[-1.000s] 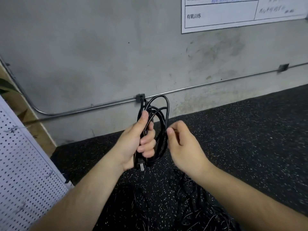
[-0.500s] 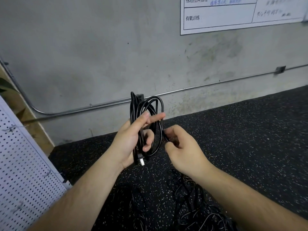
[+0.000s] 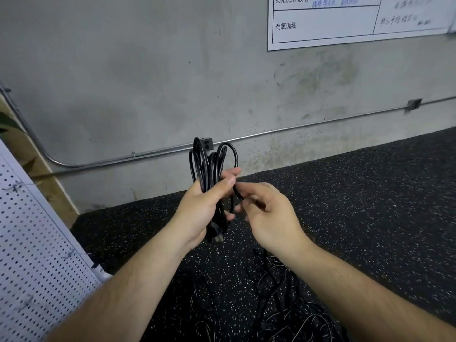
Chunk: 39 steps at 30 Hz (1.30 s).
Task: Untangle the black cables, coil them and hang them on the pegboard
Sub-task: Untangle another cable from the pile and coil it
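Observation:
My left hand (image 3: 206, 206) grips a coiled black cable (image 3: 209, 161) upright in front of the wall; its loops rise above my fingers and its plug (image 3: 217, 234) sticks out below my palm. My right hand (image 3: 269, 213) is just right of the coil and pinches one strand of that cable near my left thumb. A heap of tangled black cables (image 3: 283, 304) lies on the floor under my forearms. The white pegboard (image 3: 37, 255) leans at the left edge.
Black speckled rubber floor (image 3: 370, 206) runs to a grey concrete wall (image 3: 148, 82). A metal conduit (image 3: 296, 129) crosses the wall low down. A white printed sheet (image 3: 345, 23) hangs at the top right. A wooden board (image 3: 49, 188) stands behind the pegboard.
My left hand has closed tighter around the coil and the loops have bunched narrower. My right hand has drawn the strand over beside my left thumb.

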Each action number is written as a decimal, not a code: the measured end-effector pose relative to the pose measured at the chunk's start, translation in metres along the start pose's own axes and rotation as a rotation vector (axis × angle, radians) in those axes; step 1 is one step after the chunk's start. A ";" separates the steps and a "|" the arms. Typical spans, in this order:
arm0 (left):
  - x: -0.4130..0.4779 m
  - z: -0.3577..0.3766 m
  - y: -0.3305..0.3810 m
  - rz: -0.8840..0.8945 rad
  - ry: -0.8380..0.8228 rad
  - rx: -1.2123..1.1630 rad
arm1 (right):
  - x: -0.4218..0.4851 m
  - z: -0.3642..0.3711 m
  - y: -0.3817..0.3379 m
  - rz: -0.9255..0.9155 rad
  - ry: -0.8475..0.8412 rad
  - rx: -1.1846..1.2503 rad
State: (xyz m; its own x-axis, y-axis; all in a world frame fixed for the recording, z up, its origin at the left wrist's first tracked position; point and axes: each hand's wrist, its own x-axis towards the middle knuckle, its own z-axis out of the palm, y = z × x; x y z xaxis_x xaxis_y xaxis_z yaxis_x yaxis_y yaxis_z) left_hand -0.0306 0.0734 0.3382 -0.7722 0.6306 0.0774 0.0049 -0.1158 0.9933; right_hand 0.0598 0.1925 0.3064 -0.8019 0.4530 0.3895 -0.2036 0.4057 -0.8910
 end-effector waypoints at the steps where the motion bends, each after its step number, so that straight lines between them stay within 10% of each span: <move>1: 0.000 0.001 -0.001 0.016 0.011 -0.018 | 0.001 0.000 0.000 0.000 -0.003 0.022; 16: 0.012 -0.031 0.030 0.199 0.232 -0.264 | -0.033 -0.023 0.080 0.267 -0.613 -0.277; 23: 0.026 -0.045 0.012 0.142 0.247 0.068 | -0.031 -0.022 0.036 -0.158 -0.741 -0.804; 30: 0.019 -0.024 0.000 0.079 0.024 0.291 | -0.019 -0.028 -0.007 -0.561 -0.409 -0.692; 39: 0.000 0.001 0.003 -0.135 -0.222 0.211 | 0.004 -0.035 -0.013 -0.387 0.117 -0.650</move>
State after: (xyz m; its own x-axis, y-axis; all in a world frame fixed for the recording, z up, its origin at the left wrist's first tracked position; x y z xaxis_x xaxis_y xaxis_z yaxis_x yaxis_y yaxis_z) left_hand -0.0299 0.0744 0.3410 -0.6176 0.7840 -0.0624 0.0617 0.1274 0.9899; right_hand 0.0787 0.2166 0.3280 -0.6689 0.2501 0.7000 -0.0574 0.9215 -0.3842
